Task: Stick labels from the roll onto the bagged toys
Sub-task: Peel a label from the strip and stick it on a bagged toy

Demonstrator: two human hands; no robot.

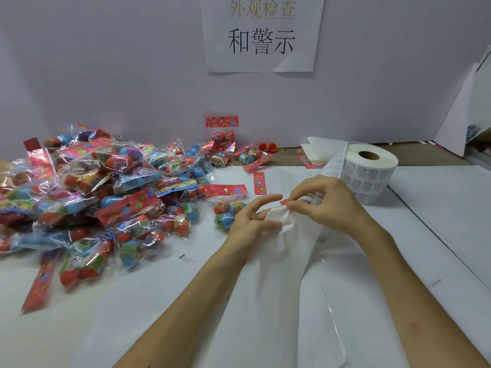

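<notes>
Left hand [252,220] grips the liner strip [288,248] fed from the far-right label roll [369,172], steadying it while right hand [325,203] pinches its edge, likely peeling a label.

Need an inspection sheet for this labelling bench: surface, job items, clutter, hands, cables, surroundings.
Surface: white table, dark seam line at right.
Job's things: label roll lying core-up at right rear; label strip runs from it to the hands; pile of bagged toys at left; single bagged toy beside the left hand.
Clutter: stray label, loose red card, red egg halves, folded white paper.
Grippers: left hand and right hand both pinch the label strip.
Cables: nothing seen.
Surroundings: wall with printed sign; red header card stuck on it.
</notes>
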